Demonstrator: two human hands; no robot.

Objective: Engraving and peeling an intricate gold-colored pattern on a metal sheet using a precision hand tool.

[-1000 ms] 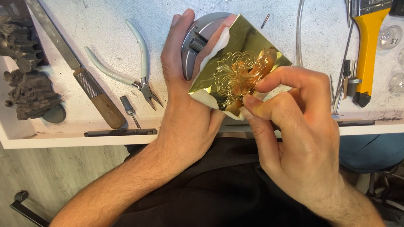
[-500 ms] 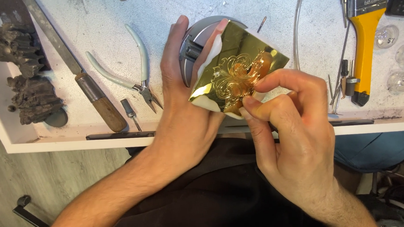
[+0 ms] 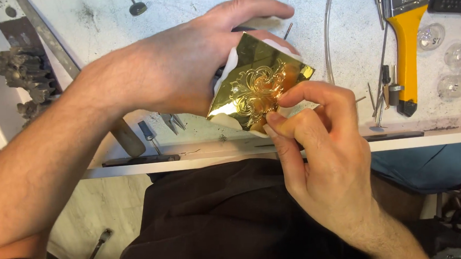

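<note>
1. Left hand (image 3: 185, 69) curls over the top and left side of a shiny gold plate (image 3: 260, 88), fingers wrapped round the white mount (image 3: 227, 72) beneath it; closed grip.
2. The gold plate is roughly square, tilted corner-down, and bears an engraved scroll ornament at its middle. It sits above the front edge of the workbench (image 3: 342, 45), about midway along it.
3. Right hand (image 3: 321, 156) comes up from the front edge; thumb and forefinger pinched together at the plate's lower right, fingertips (image 3: 274, 119) touching the engraved face. Whether they pinch a small tool I cannot tell.
4. Yellow-handled brush (image 3: 407, 46) lies toward the back right corner, handle pointing at the front edge, well apart from the plate.
5. Clear glass bulbs (image 3: 456, 65) rest at the right edge, just beside the brush.
6. Wooden-handled tool (image 3: 126, 137) lies under the left forearm, near the front edge.
7. Small pliers (image 3: 172, 121) show their tips just beside that handle.
8. Dark lumpy block (image 3: 22, 77) sits by the left edge.
</note>
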